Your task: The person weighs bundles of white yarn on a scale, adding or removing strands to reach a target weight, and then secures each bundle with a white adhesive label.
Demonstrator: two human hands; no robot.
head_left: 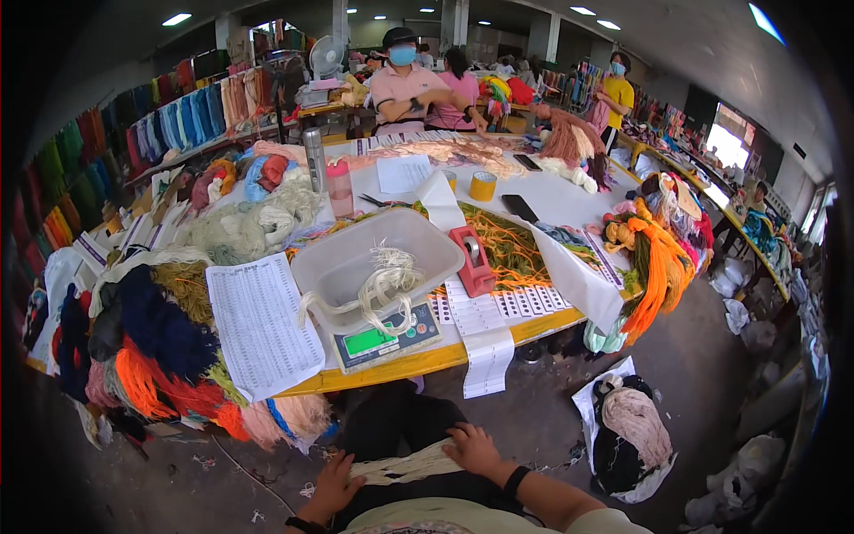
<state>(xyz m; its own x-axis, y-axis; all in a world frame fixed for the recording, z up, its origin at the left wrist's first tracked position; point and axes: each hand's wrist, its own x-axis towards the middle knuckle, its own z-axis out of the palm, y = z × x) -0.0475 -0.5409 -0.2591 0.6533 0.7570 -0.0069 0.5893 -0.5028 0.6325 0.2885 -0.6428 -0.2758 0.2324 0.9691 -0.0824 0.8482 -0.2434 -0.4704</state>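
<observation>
A skein of cream yarn [405, 466] is stretched loosely across my lap between my two hands. Its left end is held by my left hand [334, 486], thumb laid over the strands. My right hand [476, 451] grips the other end, its fingers bent over the yarn. Above my lap, on the table, a digital scale [391, 338] with a lit green display carries a translucent plastic tub [334, 258]. More cream yarn [391, 276] lies in that tub, with strands hanging over its front rim.
Beside the scale are a printed sheet [267, 329], a red tape dispenser [471, 260] and a label strip [485, 351] hanging off the edge. Coloured yarn bundles [178, 320] crowd the table's left. A bag of yarn [627, 432] lies on the floor at right. Several people stand beyond the table.
</observation>
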